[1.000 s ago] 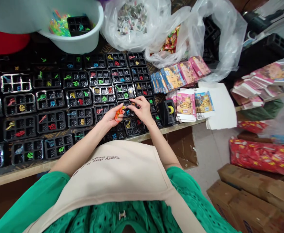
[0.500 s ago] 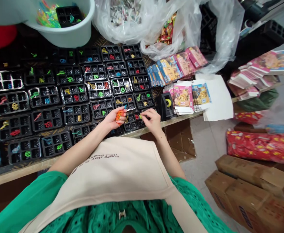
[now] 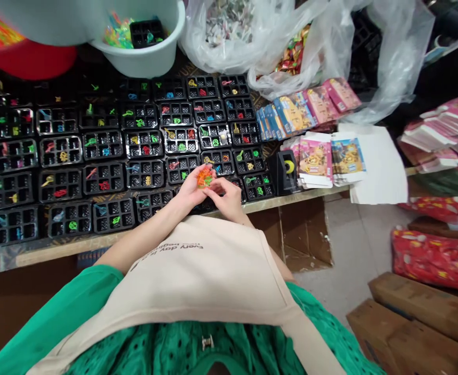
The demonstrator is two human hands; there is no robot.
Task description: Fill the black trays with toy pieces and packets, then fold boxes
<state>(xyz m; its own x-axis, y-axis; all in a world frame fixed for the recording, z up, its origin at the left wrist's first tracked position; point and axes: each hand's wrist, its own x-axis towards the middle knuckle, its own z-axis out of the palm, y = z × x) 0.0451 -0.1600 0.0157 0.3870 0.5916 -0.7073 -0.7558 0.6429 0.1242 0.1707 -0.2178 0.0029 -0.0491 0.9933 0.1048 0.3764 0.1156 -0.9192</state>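
My left hand (image 3: 192, 191) is turned palm up, its fingers curled around a small heap of orange and green plastic trinkets (image 3: 204, 178). Against that heap, the fingertips of my right hand (image 3: 229, 199) are pinched together; whatever is between them is too small to make out. Both hands hover over the front row of black compartment trays. Just right of them lies a black tray (image 3: 258, 191) with small green pieces in some of its compartments. Another tray (image 3: 218, 162) behind the hands holds coloured pieces. My forearms and hands partly cover the trays below.
Many more black trays (image 3: 103, 178) fill the table to the left. A pale tub (image 3: 143, 61) and a red tub (image 3: 41, 60) stand behind, beside plastic bags (image 3: 217, 54). Printed cartons (image 3: 314, 161) are at the right, with brown boxes (image 3: 393, 333) on the floor.
My right hand has drawn back from the front tray on the right to my left palm. The left hand has opened somewhat, showing more trinkets. The view has shifted left.
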